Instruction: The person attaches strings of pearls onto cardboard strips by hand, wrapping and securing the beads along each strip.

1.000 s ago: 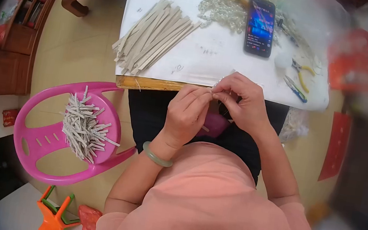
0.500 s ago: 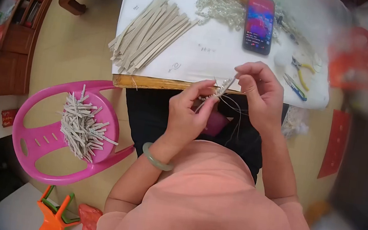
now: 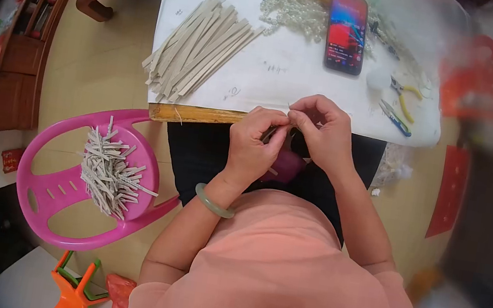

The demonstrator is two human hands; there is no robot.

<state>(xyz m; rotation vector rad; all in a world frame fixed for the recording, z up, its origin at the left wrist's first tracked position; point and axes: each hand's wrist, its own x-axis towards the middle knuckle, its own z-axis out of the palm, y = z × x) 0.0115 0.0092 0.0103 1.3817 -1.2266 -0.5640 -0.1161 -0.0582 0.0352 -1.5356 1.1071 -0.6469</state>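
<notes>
Just over the table's front edge my two hands meet. My left hand [image 3: 253, 145] is closed, thumb and fingers pinching a narrow beaded strip that is now mostly hidden behind the fingers. My right hand [image 3: 328, 137] touches the left fingertips, its thumb and forefinger pressed together; what they pinch is too small to make out. A thin, needle-like tip [image 3: 289, 105] sticks up at the meeting fingertips. On the white-covered table [image 3: 257, 85], beyond my left hand, lies a pile of long pale flat strips [image 3: 201, 51].
A phone [image 3: 346, 35] with a lit screen lies beside clear beads [image 3: 293, 14]. Yellow-handled pliers [image 3: 406, 101] and a blue-handled tool [image 3: 396, 119] lie at the right. Many short strips [image 3: 110, 169] are heaped on a pink chair [image 3: 45, 223] at my left.
My right hand has moved left and down to meet the left fingertips, its fingers closing into a pinch. The beaded strip and loose thread, visible before, are now mostly hidden.
</notes>
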